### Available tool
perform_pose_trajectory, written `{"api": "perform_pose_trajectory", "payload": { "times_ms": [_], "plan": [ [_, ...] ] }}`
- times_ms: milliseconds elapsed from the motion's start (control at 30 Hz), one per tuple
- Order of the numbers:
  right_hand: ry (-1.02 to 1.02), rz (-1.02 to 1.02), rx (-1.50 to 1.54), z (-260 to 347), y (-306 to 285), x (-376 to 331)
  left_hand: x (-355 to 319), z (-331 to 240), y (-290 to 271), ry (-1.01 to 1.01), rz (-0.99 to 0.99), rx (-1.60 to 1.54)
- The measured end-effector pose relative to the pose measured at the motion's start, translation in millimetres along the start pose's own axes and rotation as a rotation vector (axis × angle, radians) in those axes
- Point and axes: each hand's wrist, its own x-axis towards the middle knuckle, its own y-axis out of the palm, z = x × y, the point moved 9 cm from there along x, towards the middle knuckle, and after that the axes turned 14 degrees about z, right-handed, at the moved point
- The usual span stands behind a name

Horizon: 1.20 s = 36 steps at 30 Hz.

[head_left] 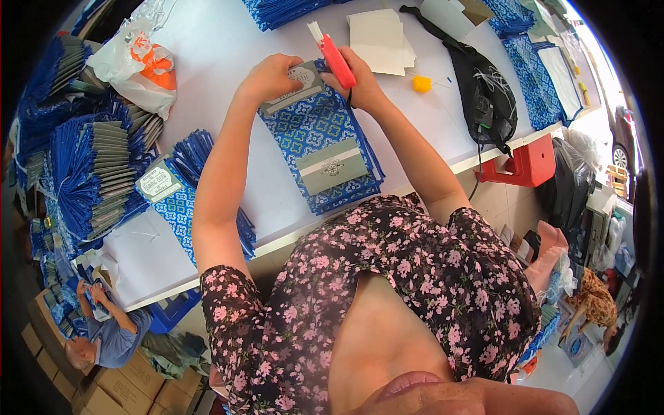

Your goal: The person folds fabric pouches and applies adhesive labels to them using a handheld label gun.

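Observation:
On the white table before me lies a small stack of blue patterned cloths [304,131] with a grey card label at the far end and a grey-green band [332,167] nearer me. My left hand [271,79] grips the far left corner, thumb over the card [299,95]. In my right hand [360,86] is a red tagging gun [337,62], white fasteners sticking up from its far end. That hand is closed round it at the far right corner of the cloths. The gun's tip and some right fingers are hidden.
Piled folded blue cloths [90,173] and a white plastic bag [135,69] crowd the left. Cream cards [377,41], a yellow piece [421,84] and a black bag [484,104] lie to the right. A red stool [522,164] stands beyond the edge. Other people are lower left and right.

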Motion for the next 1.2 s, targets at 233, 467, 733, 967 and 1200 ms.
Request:
{"api": "perform_pose_trajectory", "payload": {
  "times_ms": [233, 467, 733, 967, 1200],
  "plan": [
    [0.019, 0.131, -0.518, 48, 17, -50, -1, 19, -2, -0.021, -0.094, 0.052],
    [0.069, 0.18, -0.705, 34, 35, -64, 4, 15, 4, 0.011, -0.037, -0.017],
    [0.066, 0.186, -0.706, 29, 34, -60, 6, 14, 5, 0.038, -0.041, -0.018],
    [0.048, 0.158, -0.717, 32, 31, -57, 7, 11, 7, 0.042, -0.039, -0.022],
    [0.048, 0.165, -0.726, 29, 30, -59, 9, 11, 9, 0.048, -0.054, -0.024]
  ]
}}
